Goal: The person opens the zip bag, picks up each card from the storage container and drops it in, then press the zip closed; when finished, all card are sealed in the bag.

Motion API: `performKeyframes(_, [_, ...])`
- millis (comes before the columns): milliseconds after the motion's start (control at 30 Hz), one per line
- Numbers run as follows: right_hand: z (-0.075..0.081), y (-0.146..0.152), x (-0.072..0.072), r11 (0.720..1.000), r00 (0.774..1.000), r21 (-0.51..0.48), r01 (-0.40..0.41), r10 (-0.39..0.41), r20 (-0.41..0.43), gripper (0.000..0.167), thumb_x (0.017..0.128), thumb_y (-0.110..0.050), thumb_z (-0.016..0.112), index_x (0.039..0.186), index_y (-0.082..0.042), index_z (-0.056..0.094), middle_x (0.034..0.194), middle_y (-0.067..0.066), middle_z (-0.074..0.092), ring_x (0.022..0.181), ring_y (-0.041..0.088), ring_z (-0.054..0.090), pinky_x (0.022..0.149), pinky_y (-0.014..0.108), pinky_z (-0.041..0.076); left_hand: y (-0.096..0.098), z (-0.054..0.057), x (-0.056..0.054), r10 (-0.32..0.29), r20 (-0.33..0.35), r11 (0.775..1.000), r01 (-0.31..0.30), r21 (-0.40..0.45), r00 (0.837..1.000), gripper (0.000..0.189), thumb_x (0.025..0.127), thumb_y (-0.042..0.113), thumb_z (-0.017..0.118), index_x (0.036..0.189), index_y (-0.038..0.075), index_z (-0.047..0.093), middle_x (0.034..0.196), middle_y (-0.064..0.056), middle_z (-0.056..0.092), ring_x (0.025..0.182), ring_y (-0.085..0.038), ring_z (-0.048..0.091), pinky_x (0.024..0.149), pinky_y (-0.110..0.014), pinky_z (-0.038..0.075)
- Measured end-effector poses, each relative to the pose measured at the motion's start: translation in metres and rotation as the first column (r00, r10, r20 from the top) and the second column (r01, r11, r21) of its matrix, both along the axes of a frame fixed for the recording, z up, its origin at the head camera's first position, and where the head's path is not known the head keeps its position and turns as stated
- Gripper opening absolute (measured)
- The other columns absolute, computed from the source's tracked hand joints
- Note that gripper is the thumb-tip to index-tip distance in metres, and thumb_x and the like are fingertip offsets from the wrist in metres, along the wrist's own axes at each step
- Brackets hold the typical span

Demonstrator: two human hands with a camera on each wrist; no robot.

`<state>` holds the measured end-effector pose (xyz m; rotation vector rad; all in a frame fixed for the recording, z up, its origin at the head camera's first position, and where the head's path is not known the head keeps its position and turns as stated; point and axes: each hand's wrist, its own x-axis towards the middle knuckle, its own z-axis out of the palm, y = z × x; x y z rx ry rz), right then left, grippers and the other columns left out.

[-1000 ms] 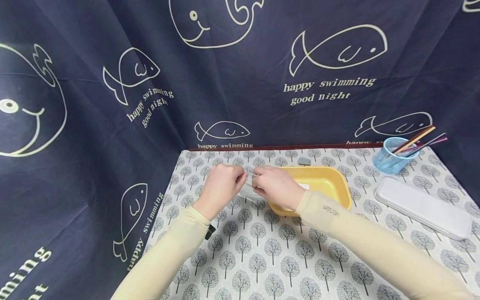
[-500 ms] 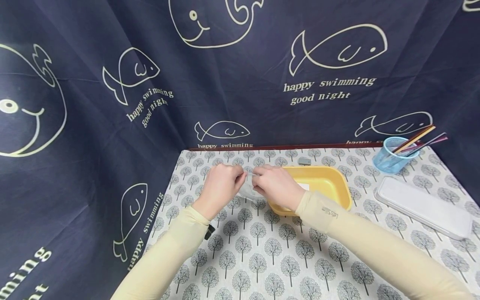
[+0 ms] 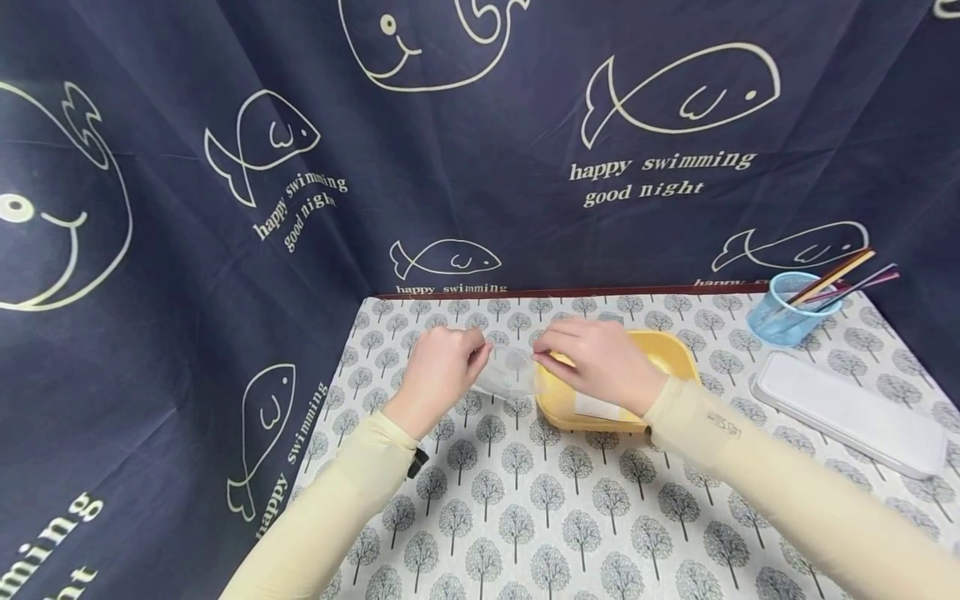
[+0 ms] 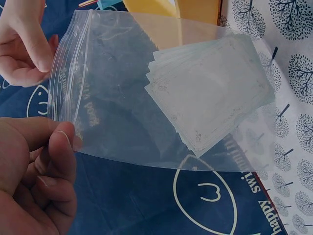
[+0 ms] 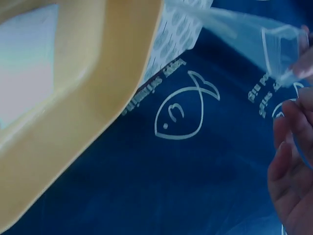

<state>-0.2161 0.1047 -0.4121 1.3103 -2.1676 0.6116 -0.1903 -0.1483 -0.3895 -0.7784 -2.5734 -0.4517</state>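
Note:
A clear zip bag [image 4: 115, 98] hangs from my left hand [image 3: 441, 367], whose thumb and finger pinch a corner by the zip strip. Inside the bag lies a fanned stack of pale square paper sheets [image 4: 210, 93] with faint printed borders. My right hand [image 3: 600, 362] is over the yellow tray [image 3: 678, 354], its fingertips near the bag's other side. In the right wrist view, the loosely curled fingers [image 5: 293, 181] of that hand hold nothing. A white paper piece [image 3: 597, 407] lies in the tray, partly covered by the right hand in the head view.
On the right stand a light blue mesh cup [image 3: 787, 317] with several thin sticks and a white flat case [image 3: 847, 414]. A small grey block [image 3: 611, 317] lies behind the tray. Navy fish-print curtains [image 3: 525, 167] border the tree-print tablecloth [image 3: 517, 517].
My right hand has let go of the bag's zip edge and moved right, over the tray. The left hand stays in place with its pinch on the bag.

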Motion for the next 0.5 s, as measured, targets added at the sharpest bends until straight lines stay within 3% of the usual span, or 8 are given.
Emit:
performKeyframes(300, [-0.007, 0.032, -0.016, 0.985, 0.986, 0.112, 0.133, -0.143, 0.089, 0.011, 0.087, -0.009, 0.082, 0.094, -0.013, 0.075, 0.093, 0.001, 0.077, 0.080, 0.020, 0.073, 0.070, 0.039, 0.060, -0.001, 0.001, 0.001, -0.002, -0.002, 1.000, 0.002, 0.001, 1.000, 0.023, 0.096, 0.012, 0.075, 0.074, 0.011, 0.071, 0.060, 0.003, 0.064, 0.051, -0.010, 0.057, 0.056, -0.029, 0.053])
performKeyframes(500, [-0.024, 0.045, -0.030, 0.946, 0.956, 0.258, 0.199, -0.244, 0.159, 0.008, 0.089, -0.009, 0.081, 0.091, -0.015, 0.076, 0.089, -0.002, 0.076, 0.077, 0.018, 0.071, 0.067, 0.041, 0.059, -0.001, 0.001, 0.000, 0.003, -0.004, 1.000, -0.003, 0.004, 1.000, 0.023, 0.096, 0.012, 0.076, 0.073, 0.011, 0.070, 0.059, 0.004, 0.063, 0.051, -0.010, 0.056, 0.056, -0.030, 0.053])
